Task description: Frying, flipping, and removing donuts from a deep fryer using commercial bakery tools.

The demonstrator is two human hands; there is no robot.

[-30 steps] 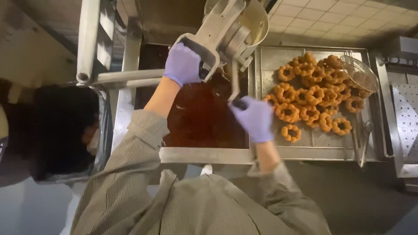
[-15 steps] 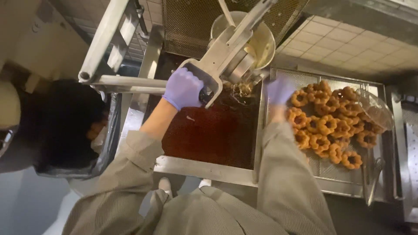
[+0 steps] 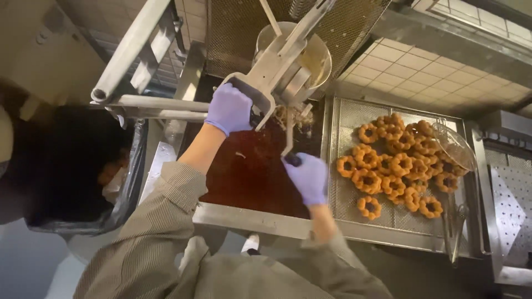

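The doughnut dropper [image 3: 288, 61], a metal hopper on a swinging arm, hangs over the fryer [image 3: 260, 166], just above the dark oil. The left hand [image 3: 230, 108], in a purple glove, has its fingers [image 3: 239, 117] closed around the dropper's handle at the near end of the arm. The right hand [image 3: 306, 177], also gloved, grips the dark knob of the crank [image 3: 289, 141] that hangs down below the hopper; its fingers are wrapped shut around it. Pale batter shows inside the hopper and at its outlet, right over the oil.

To the right of the fryer, touching its rim, sits a draining tray [image 3: 343, 216] with a mesh floor, and on it lies a heap of golden ring doughnuts [image 3: 396, 166]. A wire skimmer [image 3: 451, 147] rests against the far side of the heap. To the left stands a bin with a black bag [image 3: 83, 171].

The risks, as I judge them: both hands work close above hot oil, so a slip off the crank knob could send the right hand toward the surface. Batter dropped from too high could splash oil onto the gloves or sleeves. A jerky turn might release misshapen rings, or swing the hopper sideways so batter lands on the fryer rim rather than in the oil.
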